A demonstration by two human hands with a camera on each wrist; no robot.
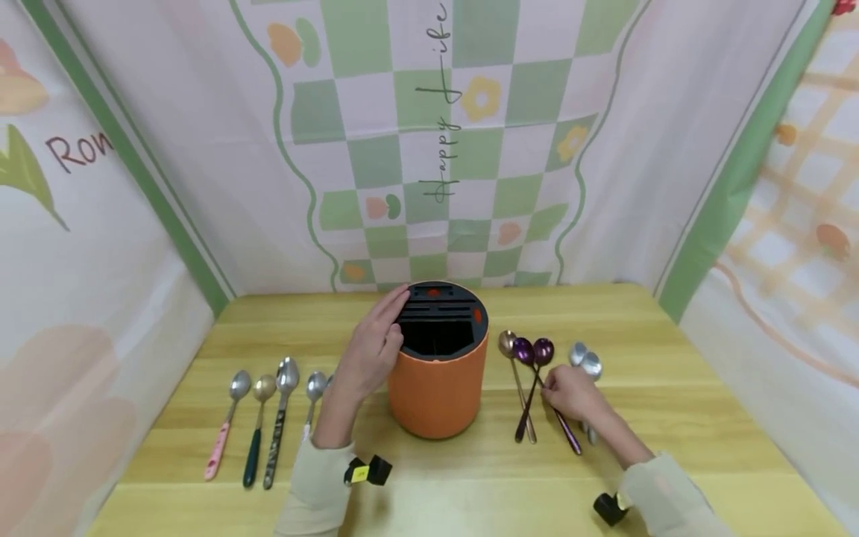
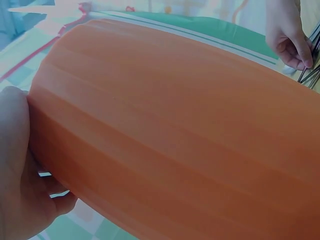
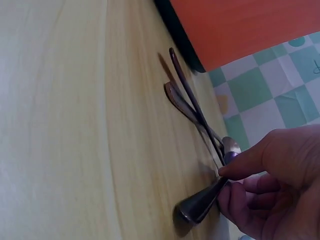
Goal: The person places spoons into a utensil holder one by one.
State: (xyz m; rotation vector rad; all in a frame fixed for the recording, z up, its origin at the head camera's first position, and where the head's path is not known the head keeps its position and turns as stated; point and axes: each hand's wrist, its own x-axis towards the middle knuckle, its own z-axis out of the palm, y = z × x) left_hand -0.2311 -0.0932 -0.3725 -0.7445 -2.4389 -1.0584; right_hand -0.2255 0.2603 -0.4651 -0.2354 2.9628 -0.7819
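My right grip pinched a purple spoon, my straight-fingered left grip touched the orange holder, and a second spoon, crossing the first, could have snagged.

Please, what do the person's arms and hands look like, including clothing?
The left hand and right hand wear no gloves. The left sleeve and right sleeve are plain, pale beige. Beside the left one sits a small black block with a yellow label; beside the right, a second black block.
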